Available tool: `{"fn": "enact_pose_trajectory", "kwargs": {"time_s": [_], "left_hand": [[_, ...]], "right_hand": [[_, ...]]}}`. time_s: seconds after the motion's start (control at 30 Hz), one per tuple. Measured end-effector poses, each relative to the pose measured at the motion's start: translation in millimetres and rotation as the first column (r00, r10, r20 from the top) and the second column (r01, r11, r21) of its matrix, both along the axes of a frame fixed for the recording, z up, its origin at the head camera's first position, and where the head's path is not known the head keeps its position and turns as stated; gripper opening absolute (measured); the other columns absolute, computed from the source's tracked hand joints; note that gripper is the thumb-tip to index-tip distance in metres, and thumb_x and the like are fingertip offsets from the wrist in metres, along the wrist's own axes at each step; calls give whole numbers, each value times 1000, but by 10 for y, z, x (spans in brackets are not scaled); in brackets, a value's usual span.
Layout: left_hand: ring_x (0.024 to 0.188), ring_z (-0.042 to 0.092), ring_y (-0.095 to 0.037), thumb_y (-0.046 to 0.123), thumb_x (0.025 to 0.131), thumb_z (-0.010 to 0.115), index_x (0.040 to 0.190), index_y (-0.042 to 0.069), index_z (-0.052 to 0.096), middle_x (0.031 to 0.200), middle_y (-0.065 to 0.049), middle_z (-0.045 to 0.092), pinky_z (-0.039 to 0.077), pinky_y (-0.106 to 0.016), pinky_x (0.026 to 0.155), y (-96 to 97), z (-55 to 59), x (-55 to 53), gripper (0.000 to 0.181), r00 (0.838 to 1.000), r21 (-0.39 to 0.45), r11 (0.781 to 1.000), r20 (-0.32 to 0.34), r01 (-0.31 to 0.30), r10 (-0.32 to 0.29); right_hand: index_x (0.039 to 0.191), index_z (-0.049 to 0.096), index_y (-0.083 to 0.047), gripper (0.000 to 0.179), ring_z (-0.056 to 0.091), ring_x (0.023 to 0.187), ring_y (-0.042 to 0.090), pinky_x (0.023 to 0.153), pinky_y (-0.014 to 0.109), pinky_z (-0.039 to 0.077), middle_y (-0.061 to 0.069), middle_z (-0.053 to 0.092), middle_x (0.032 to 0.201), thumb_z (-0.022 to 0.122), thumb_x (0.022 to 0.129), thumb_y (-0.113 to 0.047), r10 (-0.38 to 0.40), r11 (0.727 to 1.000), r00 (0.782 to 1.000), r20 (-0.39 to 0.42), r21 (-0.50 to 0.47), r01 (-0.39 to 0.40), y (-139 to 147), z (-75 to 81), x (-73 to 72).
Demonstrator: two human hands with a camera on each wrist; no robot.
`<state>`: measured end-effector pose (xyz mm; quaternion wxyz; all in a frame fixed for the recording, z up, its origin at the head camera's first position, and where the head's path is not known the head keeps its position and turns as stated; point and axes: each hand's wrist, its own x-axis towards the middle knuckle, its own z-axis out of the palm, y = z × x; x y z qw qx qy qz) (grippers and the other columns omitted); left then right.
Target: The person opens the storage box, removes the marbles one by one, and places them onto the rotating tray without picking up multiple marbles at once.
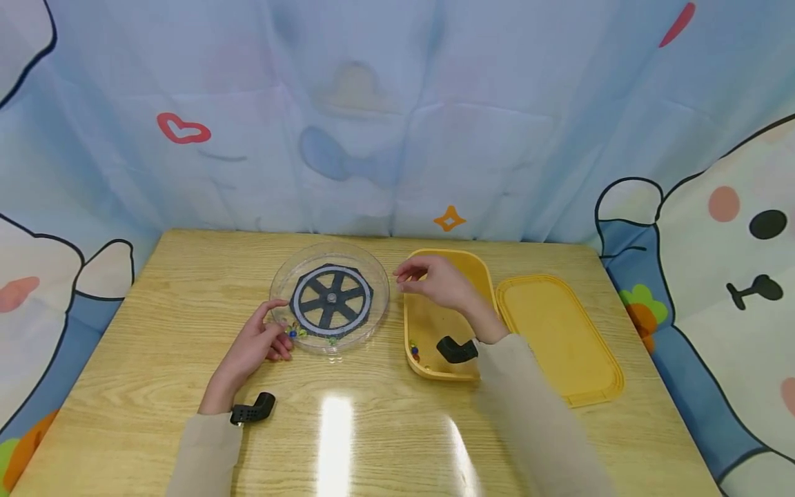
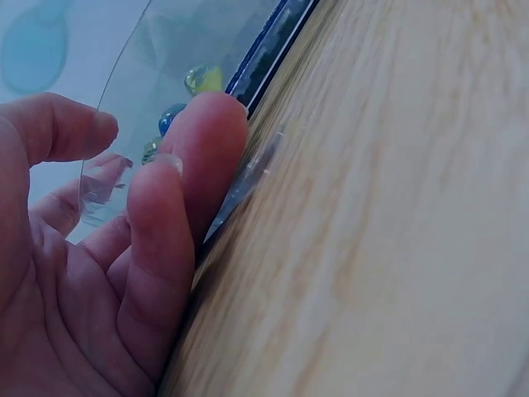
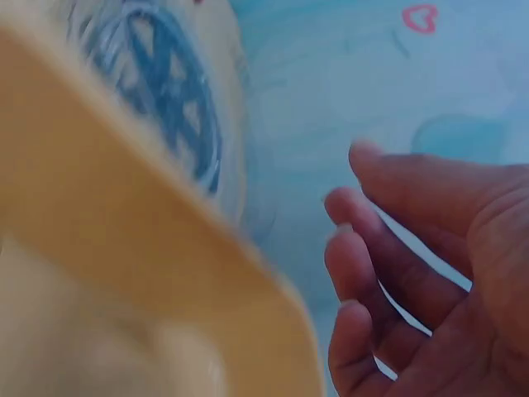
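Observation:
A clear round dish (image 1: 379,314) with a dark spoked wheel (image 1: 332,299) visible within its outline stands at the left-centre of the table. Several glass marbles (image 1: 293,333) lie along its near-left side. The left hand (image 1: 253,342) rests against that side, fingers loosely bent at the rim; in the left wrist view blue and yellow-green marbles (image 2: 202,79) show beyond the fingertips. Above the left edge of a yellow bin (image 1: 437,321) hovers the right hand (image 1: 437,279), towards the dish. Its fingers (image 3: 351,260) are gently curved, with nothing visible between them.
A few marbles (image 1: 415,351) lie in the bin's near-left corner. Right of the bin, a yellow lid (image 1: 562,338) lies flat on the wooden table (image 1: 279,442). A patterned curtain (image 1: 261,138) hangs behind the table's far edge.

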<state>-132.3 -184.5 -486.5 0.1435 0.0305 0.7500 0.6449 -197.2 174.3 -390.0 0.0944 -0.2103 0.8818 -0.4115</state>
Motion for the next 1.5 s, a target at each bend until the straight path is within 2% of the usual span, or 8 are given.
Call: {"fn": "enact_pose_trajectory", "kwargs": {"time_s": [0.13,0.33,0.43,0.6,0.7,0.87,1.23,1.5], "left_hand": [[62,68,-28,13,105,46,149,13,34,77,-19,65,52,-28,53,2,0,-8,46,1000,-2,1000,-8,4,-4],[62,68,-28,13,105,47,149,12,34,77,-19,65,52,-28,54,-2,2,-13,46,1000,0,1000,-9,8,-8],[62,68,-29,13,105,47,149,13,34,77,-19,65,52,-28,54,-6,1,-11,46,1000,4,1000,-6,8,-8],[62,68,-29,13,105,47,149,13,34,78,-20,65,52,-28,54,-18,0,1,46,1000,2,1000,3,2,-2],[63,68,-28,12,104,47,149,13,34,78,-20,65,52,-28,54,-17,1,7,47,1000,-3,1000,4,0,0],[63,68,-29,13,105,47,149,12,34,78,-20,65,53,-28,55,-3,-1,9,47,1000,-1,1000,0,4,-4],[64,68,-28,13,105,47,149,12,34,78,-19,65,53,-28,55,-16,-10,8,46,1000,-8,1000,-9,8,-8],[64,68,-29,13,105,47,149,13,35,79,-20,65,53,-29,55,-2,-3,5,46,1000,-2,1000,-9,7,-7]], "right_hand": [[103,75,-6,14,62,84,19,76,35,50,2,71,97,75,90,-9,15,1000,999,35,14,-15,196,-95,-19],[98,75,-2,12,61,76,18,70,32,48,0,72,88,77,87,-8,74,995,980,184,54,-85,350,-193,-18],[99,74,1,15,63,77,17,73,30,50,3,73,88,77,86,-5,149,984,947,285,52,-170,369,-265,-27],[102,75,0,20,63,82,14,77,28,50,4,73,95,79,83,-4,239,956,867,438,48,-288,344,-410,-38],[102,76,-3,21,62,84,12,78,27,49,0,72,97,80,82,-6,248,942,845,474,84,-324,322,-466,-32],[99,76,-5,19,60,86,13,79,27,48,-1,70,95,82,81,-5,240,935,855,459,127,-330,294,-489,-12],[88,76,-7,14,51,75,12,69,26,44,-1,62,84,84,78,-6,202,929,889,412,207,-307,202,-496,54],[88,76,-8,12,55,77,10,74,26,46,-4,67,85,83,79,-7,219,923,901,374,221,-316,230,-482,54]]}}
